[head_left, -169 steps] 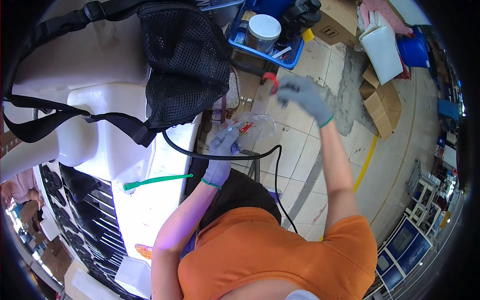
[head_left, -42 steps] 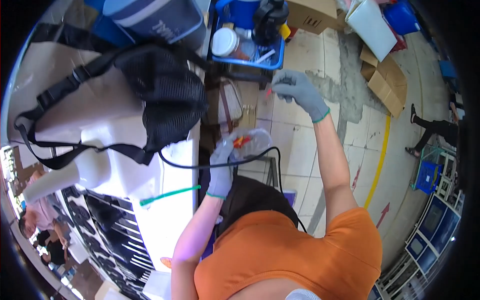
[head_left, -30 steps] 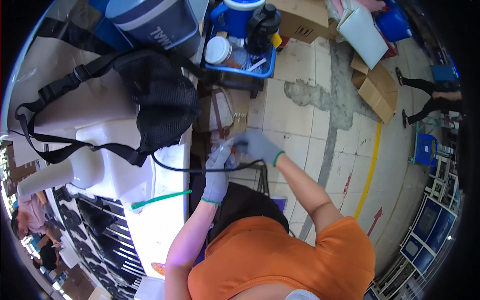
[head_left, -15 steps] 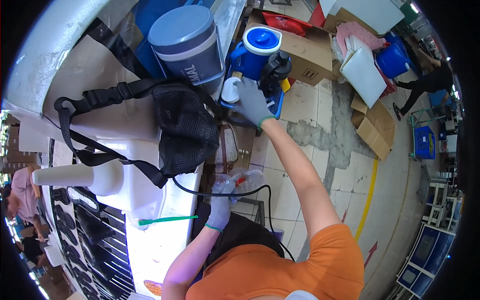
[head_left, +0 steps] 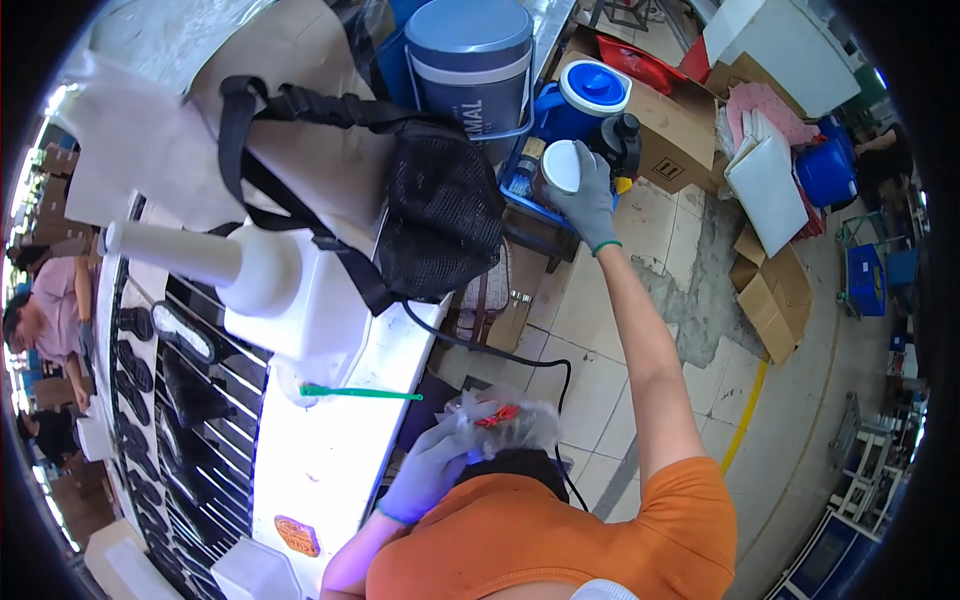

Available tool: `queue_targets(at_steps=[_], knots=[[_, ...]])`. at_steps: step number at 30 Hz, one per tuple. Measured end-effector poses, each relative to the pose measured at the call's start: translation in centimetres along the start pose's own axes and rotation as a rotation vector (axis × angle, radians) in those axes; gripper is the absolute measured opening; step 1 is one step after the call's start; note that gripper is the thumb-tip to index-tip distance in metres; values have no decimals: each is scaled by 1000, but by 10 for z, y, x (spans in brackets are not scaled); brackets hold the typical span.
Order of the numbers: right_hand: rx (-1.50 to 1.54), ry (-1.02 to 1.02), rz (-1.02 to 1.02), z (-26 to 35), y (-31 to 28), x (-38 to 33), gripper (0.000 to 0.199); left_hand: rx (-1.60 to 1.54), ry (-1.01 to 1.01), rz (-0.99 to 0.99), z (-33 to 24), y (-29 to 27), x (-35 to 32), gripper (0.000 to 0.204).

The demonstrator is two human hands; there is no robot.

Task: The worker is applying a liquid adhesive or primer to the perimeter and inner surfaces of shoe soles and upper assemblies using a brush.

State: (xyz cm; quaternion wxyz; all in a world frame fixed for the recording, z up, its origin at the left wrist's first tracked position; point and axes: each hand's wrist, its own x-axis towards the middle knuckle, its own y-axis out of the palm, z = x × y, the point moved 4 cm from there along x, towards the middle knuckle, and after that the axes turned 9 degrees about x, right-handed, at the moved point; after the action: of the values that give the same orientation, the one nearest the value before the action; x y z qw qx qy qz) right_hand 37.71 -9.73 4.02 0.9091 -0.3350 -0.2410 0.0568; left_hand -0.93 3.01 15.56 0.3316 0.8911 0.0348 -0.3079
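Note:
Both of my hands wear thin grey gloves with green cuffs. My right hand [head_left: 592, 205] reaches far forward, its fingers closed round a small jar with a white round lid [head_left: 562, 167] at the blue tray. Close to my body, my left hand [head_left: 432, 472] grips a crumpled clear plastic bag [head_left: 535, 425] with something red inside. Beside the jar a paintbrush [head_left: 526, 160] stands in the blue tray [head_left: 545, 207]. A blue jug with a white rim [head_left: 592, 90] and a black bottle [head_left: 622, 140] stand just behind my right hand.
On the left are a black mesh bag with straps [head_left: 445, 205], a white bottle with a thick spout [head_left: 290, 290] and a green stick-like tool [head_left: 360, 393]. A grey-blue cooler [head_left: 470, 75] stands ahead. Black shoe soles [head_left: 135, 375] lie on a rack. Cardboard boxes [head_left: 665, 135] and other people are farther off.
The view has shifted, so the bench things sit farther right. The jar's white lid now faces up under my right hand. My left hand has drawn the plastic bag nearer my body.

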Motion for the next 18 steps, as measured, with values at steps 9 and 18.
queue_targets(at_steps=[9, 18], knots=[[35, 336, 207, 0, 39, -12, 79, 117, 466, -547, -51, -9, -169, 78], [196, 205, 428, -42, 43, -14, 90, 233, 1077, -1148, -90, -92, -309, 43]])
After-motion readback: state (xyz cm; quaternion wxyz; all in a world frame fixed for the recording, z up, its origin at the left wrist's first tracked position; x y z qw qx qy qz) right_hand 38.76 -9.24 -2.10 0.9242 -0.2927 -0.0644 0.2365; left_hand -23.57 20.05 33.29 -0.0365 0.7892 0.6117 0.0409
